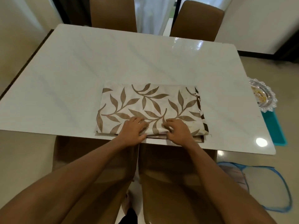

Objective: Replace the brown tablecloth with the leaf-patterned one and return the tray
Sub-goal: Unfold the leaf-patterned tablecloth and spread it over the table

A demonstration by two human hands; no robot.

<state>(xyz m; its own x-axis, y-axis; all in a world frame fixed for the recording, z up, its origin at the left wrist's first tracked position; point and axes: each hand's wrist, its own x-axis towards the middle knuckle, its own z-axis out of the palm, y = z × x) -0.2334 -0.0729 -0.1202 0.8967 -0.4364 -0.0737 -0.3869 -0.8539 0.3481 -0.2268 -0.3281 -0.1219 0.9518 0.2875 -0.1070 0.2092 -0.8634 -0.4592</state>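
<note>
At the table's 6 o'clock edge, the left hand and right hand are set close together on the near hem of the leaf-patterned tablecloth. Fingers of both are curled over the top layers, thumbs tucked at the fold, so the upper plies appear to be pinched by each hand; how many plies are caught can't be told.

The cloth is folded into a flat rectangle, several layers stacked, with loose edges shown at its 3 o'clock side and a dark brown border peeking out there. Cream ground, tan leaf print, slight sheen. It is judged light, soft and limp, no stiffness, likely to slide easily on the glossy top. Best taken by the top layer's corners or hem, so it can be shaken open rather than dragged as a block.

The table is white, marble-look, polished, with rounded corners and glare spots. No brown cloth is seen on it.

The tray is off the table at 3 o'clock: silver, scalloped lacy rim, partly hidden, resting on a teal object. Probably rigid and light.

Brown padded chairs are placed at 12 and 6 o'clock.
</note>
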